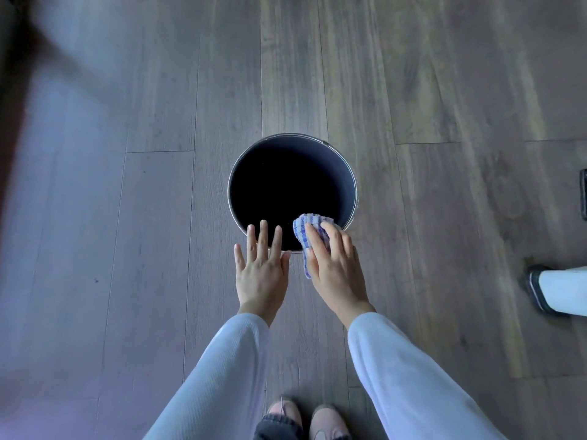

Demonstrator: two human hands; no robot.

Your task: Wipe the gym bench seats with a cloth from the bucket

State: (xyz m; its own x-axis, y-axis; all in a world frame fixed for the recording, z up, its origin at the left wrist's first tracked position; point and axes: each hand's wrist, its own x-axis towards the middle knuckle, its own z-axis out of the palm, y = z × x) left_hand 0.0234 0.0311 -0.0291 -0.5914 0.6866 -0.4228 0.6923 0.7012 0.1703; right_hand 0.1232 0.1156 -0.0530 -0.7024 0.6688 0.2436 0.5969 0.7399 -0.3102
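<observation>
Head view: looks straight down at a wood-plank floor [158, 217] with both arms reaching forward in pale long sleeves [413, 376].
Bucket: a round dark bucket [347, 173] stands on the floor, its inside black; whether it holds anything cannot be told.
Cloth: a blue-and-white checked cloth [306, 228] is bunched over the bucket's near right rim, one end hanging down past the rim.
Right hand: the right hand [333, 265] grasps the cloth, fingers curled over the top of it.
Left hand: the left hand [262, 265] is released, fingers straight and spread, holding nothing, its fingertips over the bucket's near rim.
Feet: two pinkish shoes [327, 420] show at the bottom edge, below the arms.
Right edge: another person's dark shoe [536, 290] and pale trouser leg stand well apart from the bucket.
</observation>
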